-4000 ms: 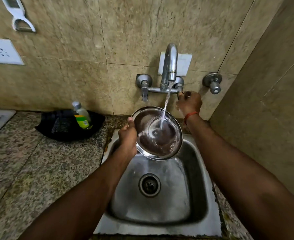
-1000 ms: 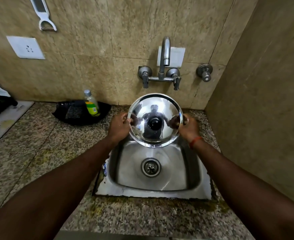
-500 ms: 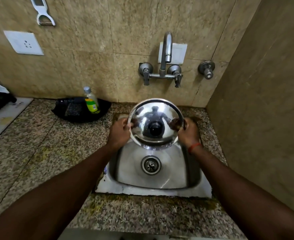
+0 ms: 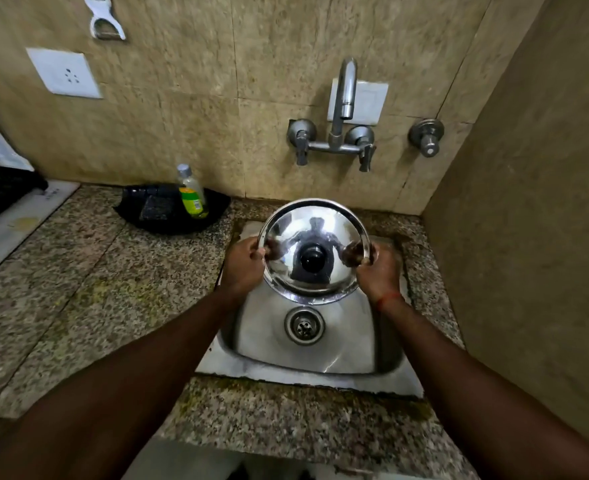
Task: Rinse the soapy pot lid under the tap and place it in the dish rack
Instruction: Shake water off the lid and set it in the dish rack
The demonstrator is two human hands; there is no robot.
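While the tap [image 4: 344, 95] stands dry, left hand [image 4: 243, 266] and right hand [image 4: 378, 271] grasp opposite rims of the pot lid [image 4: 315, 233], knob-side up, above the sink [image 4: 338, 341].

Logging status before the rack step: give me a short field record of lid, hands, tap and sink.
lid: steel pot lid, knob side facing camera, held over the sink
left hand: grips lid's left rim
right hand: grips lid's right rim
tap: no water seen running
rack step: not yet done
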